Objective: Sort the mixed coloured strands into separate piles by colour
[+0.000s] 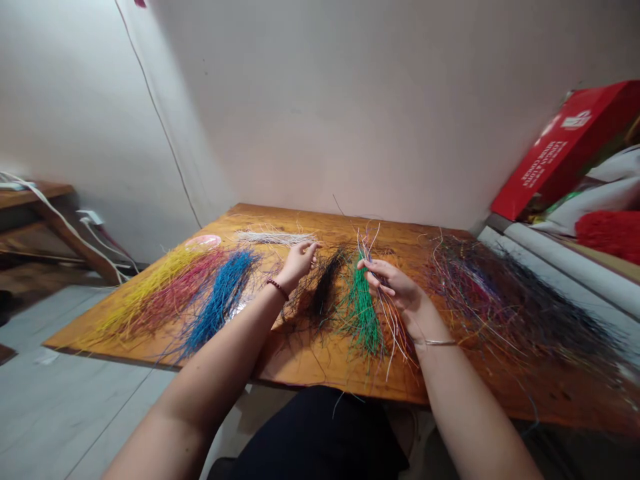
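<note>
My right hand (393, 283) is closed round a small bunch of mixed wires (396, 333), white, orange and purple strands that stick out above and below the fingers. It hovers by the pile of green wires (364, 307). My left hand (299, 263), fingers curled and pinched together, is at the right end of the white wires (273, 238). Whether a strand is between its fingertips is too fine to make out. Between the two hands lies a pile of black wires (327, 283).
Blue (220, 300), red (175, 293) and yellow wires (145, 287) lie in piles at the left of the wooden table (280, 363). A large tangle of mixed dark wires (500, 300) spreads on the right. Beyond it stands a red box (560, 147).
</note>
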Motion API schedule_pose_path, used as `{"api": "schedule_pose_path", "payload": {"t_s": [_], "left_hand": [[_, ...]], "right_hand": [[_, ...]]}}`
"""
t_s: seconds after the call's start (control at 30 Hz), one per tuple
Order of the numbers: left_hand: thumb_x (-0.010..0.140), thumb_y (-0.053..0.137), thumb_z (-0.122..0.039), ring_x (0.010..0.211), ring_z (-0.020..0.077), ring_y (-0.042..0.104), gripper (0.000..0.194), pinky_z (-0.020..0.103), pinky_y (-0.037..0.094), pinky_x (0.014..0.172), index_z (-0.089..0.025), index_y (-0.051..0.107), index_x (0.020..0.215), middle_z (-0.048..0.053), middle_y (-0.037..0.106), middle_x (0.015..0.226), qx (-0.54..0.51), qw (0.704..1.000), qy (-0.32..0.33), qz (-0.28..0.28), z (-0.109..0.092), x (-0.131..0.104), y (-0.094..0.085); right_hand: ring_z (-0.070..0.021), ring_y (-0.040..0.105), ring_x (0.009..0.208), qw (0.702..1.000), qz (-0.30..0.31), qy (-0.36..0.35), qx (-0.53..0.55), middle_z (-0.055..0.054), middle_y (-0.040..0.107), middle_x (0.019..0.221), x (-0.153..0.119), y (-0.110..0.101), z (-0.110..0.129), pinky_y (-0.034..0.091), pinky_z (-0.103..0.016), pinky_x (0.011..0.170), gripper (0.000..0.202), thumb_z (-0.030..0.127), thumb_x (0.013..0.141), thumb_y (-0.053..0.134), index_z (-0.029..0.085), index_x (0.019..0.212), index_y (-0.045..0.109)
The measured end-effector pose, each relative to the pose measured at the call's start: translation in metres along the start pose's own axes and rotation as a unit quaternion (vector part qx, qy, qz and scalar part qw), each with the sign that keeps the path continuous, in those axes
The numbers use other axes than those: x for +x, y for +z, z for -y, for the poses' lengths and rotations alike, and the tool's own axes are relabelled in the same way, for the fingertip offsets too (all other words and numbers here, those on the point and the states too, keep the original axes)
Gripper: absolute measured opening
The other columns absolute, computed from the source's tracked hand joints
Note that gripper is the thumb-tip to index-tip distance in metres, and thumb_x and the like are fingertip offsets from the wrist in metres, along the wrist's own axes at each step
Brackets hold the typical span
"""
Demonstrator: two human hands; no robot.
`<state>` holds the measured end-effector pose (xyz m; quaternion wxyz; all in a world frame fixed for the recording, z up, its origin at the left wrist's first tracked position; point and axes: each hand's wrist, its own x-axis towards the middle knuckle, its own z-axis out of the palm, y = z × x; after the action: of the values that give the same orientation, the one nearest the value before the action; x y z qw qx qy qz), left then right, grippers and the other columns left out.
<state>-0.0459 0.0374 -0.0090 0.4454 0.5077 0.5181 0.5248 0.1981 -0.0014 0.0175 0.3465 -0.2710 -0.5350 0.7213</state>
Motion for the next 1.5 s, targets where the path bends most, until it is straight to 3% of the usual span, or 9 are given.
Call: {"api": "schedule_pose_path", "payload": {"t_s": [0.13,0.27,0.43,0.57,0.63,0.73,0.87,1.1,1.5], "left_hand": [[0.090,0.056,-0.040,0.054,0.0115,0.053,0.029,0.021,0.037,0.055,-0.015,0.070,0.085,0.004,0.064,0.066,0.210,0.975,0.053,0.057,0.011,-0.002,0.005],[0.091,0.051,-0.044,0.060,0.0161,0.058,0.040,0.025,0.037,0.061,-0.017,0.066,0.066,0.005,0.066,0.065,0.359,0.924,0.114,0.064,0.018,-0.003,0.004],[0.089,0.054,-0.040,0.070,0.0205,0.062,0.030,0.027,0.040,0.066,-0.018,0.072,0.079,0.009,0.069,0.074,0.432,0.892,0.119,0.056,0.016,-0.009,0.004],[0.086,0.061,-0.042,0.083,0.0226,0.064,0.029,0.028,0.044,0.073,-0.019,0.072,0.099,0.011,0.071,0.090,0.398,0.907,0.140,-0.004,0.013,-0.012,0.005],[0.085,0.062,-0.045,0.084,0.0211,0.064,0.030,0.029,0.046,0.075,-0.020,0.072,0.099,0.010,0.071,0.093,0.335,0.929,0.158,0.002,0.011,-0.012,0.008],[0.084,0.064,-0.044,0.088,0.0187,0.064,0.033,0.028,0.047,0.080,-0.016,0.071,0.099,0.010,0.071,0.099,0.172,0.966,0.163,0.098,0.004,-0.012,0.014],[0.082,0.067,-0.043,0.091,0.0169,0.062,0.034,0.028,0.047,0.084,-0.012,0.071,0.096,0.012,0.070,0.100,0.035,0.968,0.143,0.203,-0.007,-0.018,0.020],[0.082,0.069,-0.040,0.067,0.0098,0.051,0.029,0.021,0.039,0.061,-0.012,0.069,0.091,0.006,0.065,0.080,0.020,0.979,0.085,0.185,-0.019,-0.031,0.021],[0.079,0.069,-0.047,0.054,0.0064,0.036,0.036,0.020,0.024,0.048,-0.014,0.066,0.092,0.001,0.055,0.070,0.003,0.988,0.046,0.146,-0.018,-0.030,0.024]], "right_hand": [[0.0014,0.024,0.030,0.999,-0.011,-0.001,-0.031,0.008,0.051,0.056,0.002,0.003,-0.001,0.025,-0.014,0.034,0.022,0.035,0.088,0.061,0.016,0.098,0.063],[0.0011,0.025,0.031,0.998,-0.016,0.005,-0.062,0.008,0.052,0.058,0.004,0.005,-0.002,0.029,-0.016,0.036,0.023,0.035,0.089,0.059,0.015,0.098,0.064],[0.0006,0.025,0.031,0.996,-0.021,0.011,-0.084,0.007,0.054,0.059,0.006,0.007,-0.003,0.030,-0.017,0.037,0.023,0.034,0.091,0.056,0.014,0.099,0.064],[-0.0001,0.026,0.031,0.995,-0.021,0.018,-0.100,0.005,0.056,0.059,0.008,0.009,-0.003,0.029,-0.017,0.036,0.023,0.033,0.091,0.055,0.014,0.098,0.065],[-0.0005,0.028,0.032,0.994,-0.022,0.022,-0.109,0.004,0.058,0.059,0.009,0.009,-0.004,0.028,-0.017,0.035,0.023,0.033,0.090,0.056,0.014,0.097,0.065],[-0.0007,0.030,0.032,0.992,-0.021,0.023,-0.122,0.003,0.059,0.060,0.010,0.009,-0.006,0.026,-0.016,0.034,0.024,0.034,0.090,0.056,0.013,0.098,0.065],[-0.0008,0.032,0.031,0.990,-0.014,0.028,-0.140,0.003,0.060,0.060,0.012,0.011,-0.009,0.024,-0.016,0.033,0.025,0.033,0.090,0.054,0.013,0.099,0.066],[-0.0013,0.032,0.031,0.986,-0.020,0.043,-0.162,0.002,0.061,0.061,0.013,0.014,-0.010,0.022,-0.017,0.032,0.027,0.036,0.091,0.055,0.012,0.099,0.065],[-0.0011,0.036,0.031,0.983,0.015,0.056,-0.173,0.001,0.063,0.062,0.016,0.012,-0.015,0.021,-0.017,0.032,0.031,0.042,0.089,0.058,0.013,0.097,0.065]]}}
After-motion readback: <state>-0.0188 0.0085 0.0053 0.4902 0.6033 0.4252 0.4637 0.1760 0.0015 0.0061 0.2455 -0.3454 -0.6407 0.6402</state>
